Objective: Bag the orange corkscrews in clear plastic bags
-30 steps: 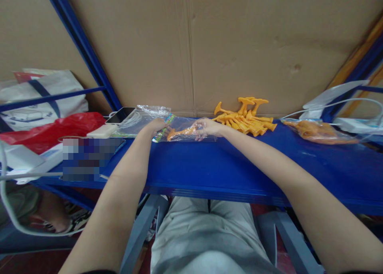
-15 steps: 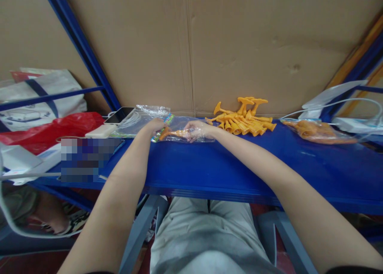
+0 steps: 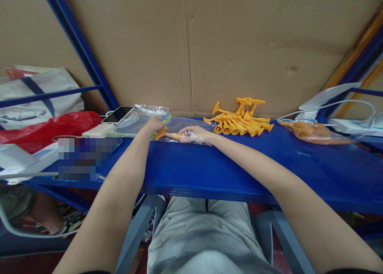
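Observation:
My left hand point(image 3: 155, 124) is closed on the edge of a clear plastic bag point(image 3: 179, 123) near its coloured printed strip. My right hand point(image 3: 194, 134), with clear film over its fingers and wrist, is closed round the shaft of an orange plastic piece point(image 3: 162, 133). That piece has a T-shaped, hammer-like head, which points left toward my left hand. Its other end is hidden by my right hand. Right of my hands lies a pile of similar orange pieces point(image 3: 239, 122), several with hollow flared ends facing me.
A filled bag of orange pieces point(image 3: 311, 131) lies on the blue table point(image 3: 191, 166) at right. At left are a phone point(image 3: 118, 114), a white block point(image 3: 98, 131), a red plastic bag point(image 3: 54, 130) and cables. Blue posts and a cardboard wall point(image 3: 191, 46) stand behind.
My right hand and the orange piece have shifted slightly left and down. The piece's head now sits closer to the table's front, below my left hand. My left hand stays at the bag's edge.

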Available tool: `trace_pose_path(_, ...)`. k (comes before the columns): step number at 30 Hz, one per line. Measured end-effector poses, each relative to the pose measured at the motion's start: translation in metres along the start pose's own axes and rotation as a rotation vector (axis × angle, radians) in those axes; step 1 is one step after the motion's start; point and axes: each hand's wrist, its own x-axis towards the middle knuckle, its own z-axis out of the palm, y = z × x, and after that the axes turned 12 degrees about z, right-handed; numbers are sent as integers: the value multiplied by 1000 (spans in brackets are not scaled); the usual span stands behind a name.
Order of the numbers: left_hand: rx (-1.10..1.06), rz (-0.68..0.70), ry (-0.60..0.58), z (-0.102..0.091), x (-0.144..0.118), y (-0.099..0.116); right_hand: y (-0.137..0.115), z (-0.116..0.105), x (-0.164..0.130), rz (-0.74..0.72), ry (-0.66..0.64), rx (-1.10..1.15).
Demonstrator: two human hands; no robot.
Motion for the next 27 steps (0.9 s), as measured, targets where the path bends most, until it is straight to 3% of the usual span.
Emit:
trace_pose_path(5, 186, 73, 103, 8, 6, -4, -1, 3, -3, 0, -15, -8)
trace_pose_path(11, 319, 282, 184, 25, 4, 0, 3, 7, 0, -2, -25, 51)
trace_pose_path(16, 422, 359, 82, 38, 2, 4, 7, 5, 4, -23, -72, 123)
trace_pose_path(20, 471, 352, 2, 47, 2, 4, 5, -5, 4, -28, -71, 52)
trace_pose_path(23, 482, 304, -35, 51, 2, 4, 1, -17, 4, 20, -1, -4)
trace_pose_path(27, 489, 261, -88, 51, 3, 5, -3, -45, 7, 86, 199, 1)
